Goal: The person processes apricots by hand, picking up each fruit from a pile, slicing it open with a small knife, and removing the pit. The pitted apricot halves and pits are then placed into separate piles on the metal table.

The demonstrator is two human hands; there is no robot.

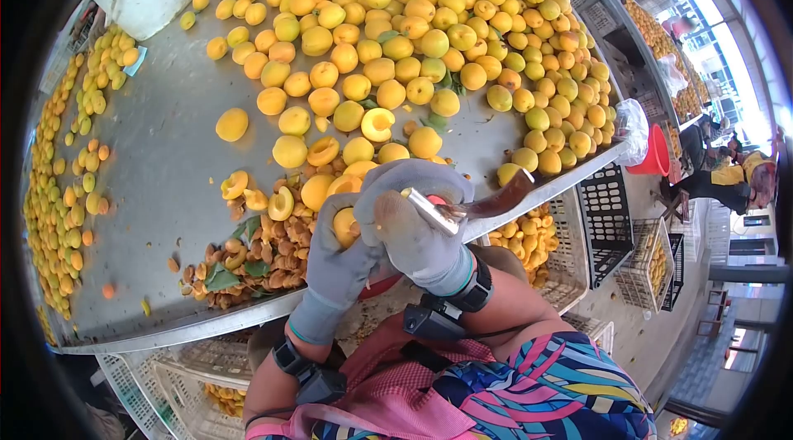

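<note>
My left hand (337,246), in a grey glove, is closed around an apricot (345,227), of which only part shows. Pressed up against it is my gloved right hand (421,221). That hand grips a curved tool (500,198) with a shiny metal collar and a brown, curved end sticking out to the right. The tool's other end is hidden by the fingers. Just beyond the hands lie apricot halves (323,151) and a cut apricot with an open hollow (378,124). Left of my left hand is a heap of brown apricot pits (273,254) mixed with leaves.
A big pile of whole apricots (396,19) covers the far part of the metal table (182,167), with more along its left side. Crates of apricot halves (529,242) stand below the edge. A red bucket (652,151) and a person (735,180) are at the right.
</note>
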